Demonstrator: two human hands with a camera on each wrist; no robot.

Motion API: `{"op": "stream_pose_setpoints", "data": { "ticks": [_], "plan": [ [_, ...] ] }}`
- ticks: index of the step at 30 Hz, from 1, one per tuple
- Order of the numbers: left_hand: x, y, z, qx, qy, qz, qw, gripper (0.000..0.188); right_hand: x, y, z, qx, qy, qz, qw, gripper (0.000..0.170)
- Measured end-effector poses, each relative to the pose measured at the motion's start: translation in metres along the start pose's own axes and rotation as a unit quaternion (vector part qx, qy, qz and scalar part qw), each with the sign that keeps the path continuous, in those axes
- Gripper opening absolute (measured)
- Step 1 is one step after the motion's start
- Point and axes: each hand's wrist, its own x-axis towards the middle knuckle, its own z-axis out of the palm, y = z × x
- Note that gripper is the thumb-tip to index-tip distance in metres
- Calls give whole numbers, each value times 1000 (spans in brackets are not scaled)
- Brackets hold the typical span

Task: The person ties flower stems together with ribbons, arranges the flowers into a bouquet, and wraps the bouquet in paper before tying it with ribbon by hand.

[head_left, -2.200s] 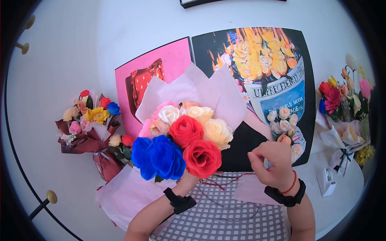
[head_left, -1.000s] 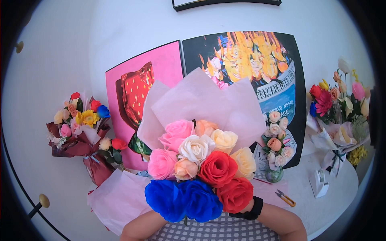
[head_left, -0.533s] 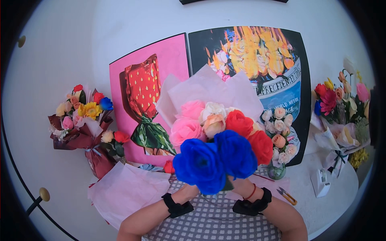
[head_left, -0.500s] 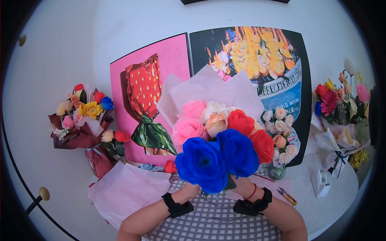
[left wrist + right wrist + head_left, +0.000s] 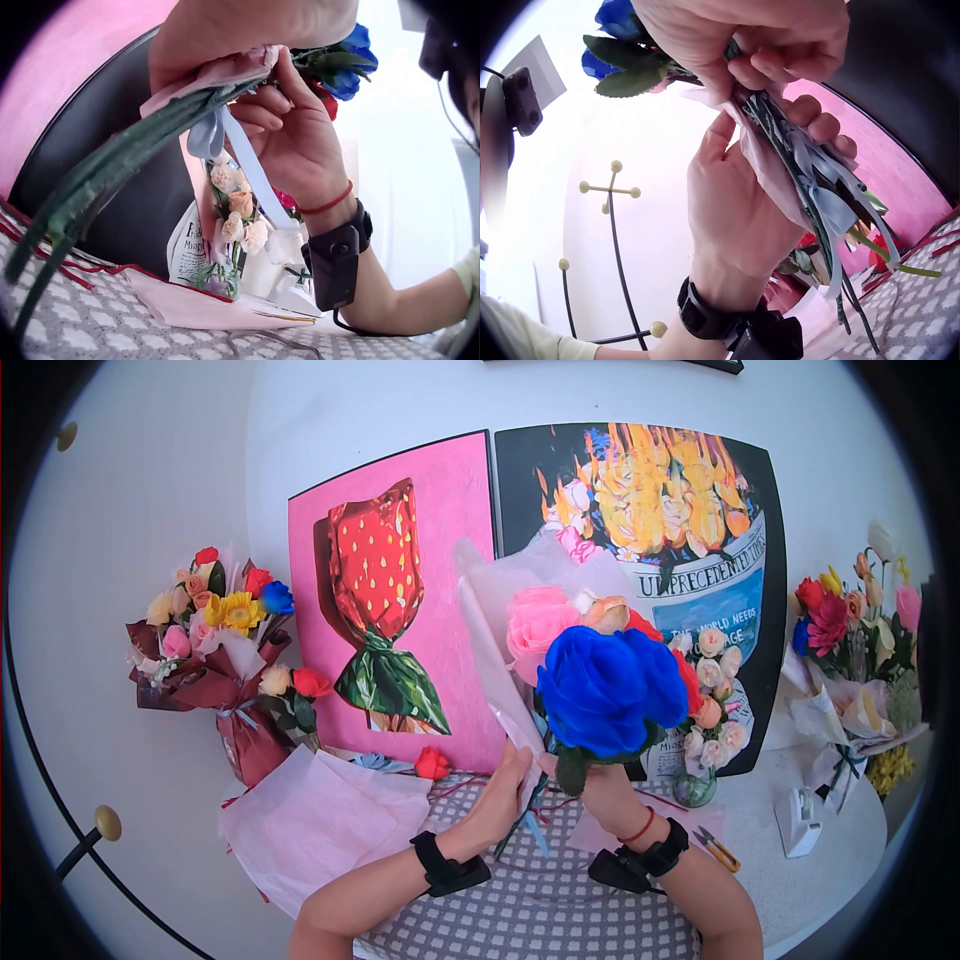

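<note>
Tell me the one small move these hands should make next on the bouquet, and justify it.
I'd have the right hand fold the pale pink paper round towards the blue roses, probably, while the left hand grips the stems. In the head view, paper rises behind and left of the flowers, but none covers the blue roses' front.

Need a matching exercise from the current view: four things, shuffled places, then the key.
Things
1. Pale-pink-wrapped bouquet of blue, red and pink roses
2. Orange-handled metal snips
3. Single red rose head
4. Burgundy-wrapped mixed bouquet

Places
A. Just below the pink rectangular picture
B. At the far left
C. Gripped by the left hand and right hand
D. Beside the white plastic tape dispenser

Pairs: 1-C, 2-D, 3-A, 4-B
</note>
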Motion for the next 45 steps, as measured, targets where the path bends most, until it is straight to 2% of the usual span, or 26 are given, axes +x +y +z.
{"op": "stream_pose_setpoints", "data": {
  "ticks": [1,3,5,7,9,10,12,14,16,17,19,20,22,24,25,28,30,32,33,34,36,37,40,42,44,45],
  "plan": [
    [1,0,-4,0,0,-1,1000,43,-1,-1,0,-3,-3,-5,1000,27],
    [1,4,-13,153,-81,10,985,59,-3,-6,4,12,15,1,1000,26],
    [-5,25,2,172,-74,-15,982,60,-3,-5,3,28,34,6,999,25],
    [-7,28,5,190,-67,-42,979,61,-4,-1,-1,-33,21,-8,999,19],
    [-2,14,-3,164,-89,53,981,60,-3,-5,0,23,10,44,999,23],
    [-1,11,-5,164,-88,53,981,60,-2,-7,1,79,-1,95,992,28],
    [-1,6,-8,234,-31,66,969,50,-1,-13,2,83,3,105,991,28],
    [3,-4,-14,207,-26,60,976,50,0,-13,2,86,6,115,990,28],
    [7,-9,-18,180,-19,52,982,51,-2,-10,2,65,12,99,993,28],
    [10,-8,-20,210,8,88,974,52,-2,-8,1,65,12,100,993,28],
    [12,-6,-21,239,36,122,963,53,-3,-2,0,-36,8,-23,999,28],
    [13,-5,-21,254,54,128,957,52,-2,-1,0,-35,8,-23,999,28],
    [11,0,-25,270,70,133,951,52,-1,2,0,-111,19,-104,988,24],
    [9,7,-31,209,25,8,978,50,-1,-5,8,-48,63,-83,993,23],
    [9,8,-30,211,53,17,976,48,-1,-8,10,15,105,-62,992,21],
    [14,0,-33,207,66,53,975,43,-2,-16,4,11,117,-37,992,23],
    [11,3,-30,213,58,49,974,42,-1,-9,-3,-28,139,-57,988,30],
    [11,1,-29,217,48,46,974,41,0,-11,-2,-181,229,-121,949,38],
    [12,-2,-29,220,38,63,973,40,-1,-11,1,-214,236,-137,938,44],
    [13,-5,-29,223,27,80,971,39,-3,-11,3,-217,242,-140,935,44],
    [11,-5,-27,212,15,51,976,40,-6,-12,6,-223,166,-149,949,45],
    [11,-7,-27,223,15,65,972,40,-3,-9,5,-265,156,-213,927,45],
    [9,-5,-23,237,17,79,968,42,-6,-13,7,-318,133,-167,924,47],
    [8,-1,-19,247,60,83,964,45,-5,-15,8,-333,149,-184,913,51],
    [7,5,-19,230,18,50,972,48,-5,-13,7,-268,147,-164,938,57],
    [8,1,-21,215,10,60,975,49,-5,-16,7,-306,176,-183,918,61]
  ]
}}
